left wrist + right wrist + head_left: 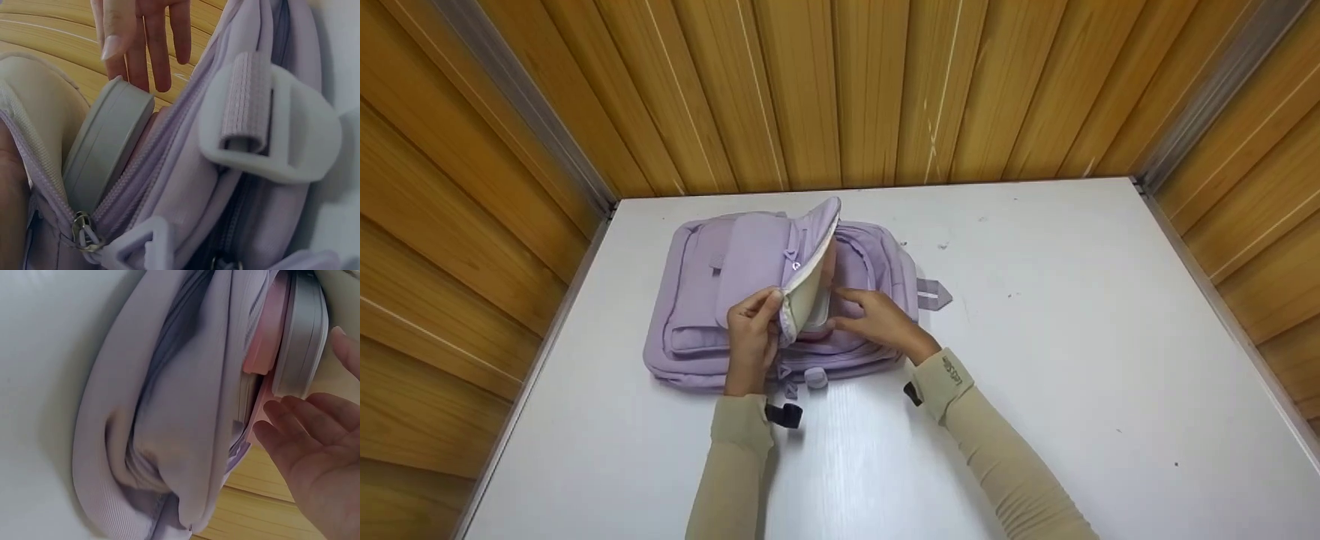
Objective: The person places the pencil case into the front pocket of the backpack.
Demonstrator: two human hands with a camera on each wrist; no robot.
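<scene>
A lilac backpack (754, 251) lies on the table with one compartment unzipped. My left hand (750, 337) pinches the rim of its front panel and holds it up, showing the cream lining (804, 300). Inside stands a flat grey plastic case (109, 146) with rounded corners, on edge against that lining. Pink hard-sided items (269, 332) sit beside the case in the right wrist view; their kind is not clear. At the compartment's mouth is my right hand (881, 322), fingers extended and spread near the end of the case; whether they touch it I cannot tell.
A white table (1072, 360) bears the bag, and wood-look panel walls (870, 90) enclose it on the back and sides. A grey strap tab (934, 295) sticks out right of the bag. Zip pulls and a pale plastic buckle (816, 377) lie along its near side.
</scene>
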